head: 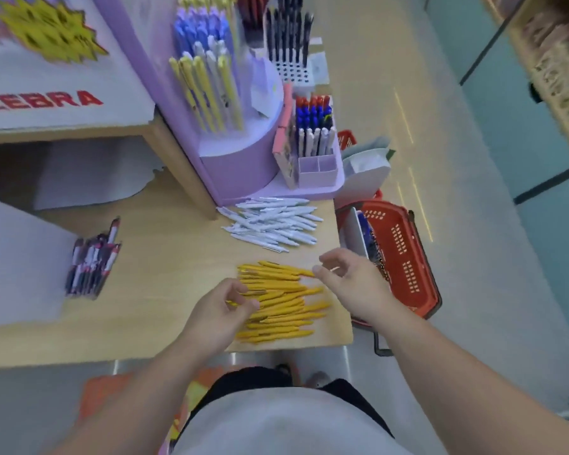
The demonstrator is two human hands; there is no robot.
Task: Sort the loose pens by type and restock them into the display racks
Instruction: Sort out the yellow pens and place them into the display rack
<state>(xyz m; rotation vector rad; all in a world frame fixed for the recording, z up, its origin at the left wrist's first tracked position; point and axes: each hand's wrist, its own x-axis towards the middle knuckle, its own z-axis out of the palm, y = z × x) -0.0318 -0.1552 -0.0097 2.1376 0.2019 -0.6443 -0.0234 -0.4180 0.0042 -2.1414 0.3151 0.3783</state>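
Lying in a loose pile at the front right of the bench [165, 264], the yellow pens [283, 310] are aligned roughly parallel, with their lengths running left to right. The left hand [220, 310] is positioned at the left edge of this pile; its thumb and fingers are curled together, and a yellow pen is pinched between them. The right hand [352, 284] is held at the far right corner of the pile, well apart from the left hand. Its fingers are loosely curled and its thumb tip is placed against the end of the rearmost pen; whether that pen is gripped cannot be determined.

The white pens [273, 224] are heaped farther back on the bench, just in front of the purple display rack [240, 165]. Yellow, white and blue pens are stored upright in the rack. A small compartment holder [316, 169] is placed at the rack's right side and is stocked with white-bodied pens, with blue and red ones behind. A black pen rack [288, 37] is located farther back and is blurred. A bundle of dark pens [92, 261] is laid at the left of the bench. A red basket [404, 257] is set on the floor to the right of the bench, and a board marked ZEBRA [43, 100] is seen at the upper left.
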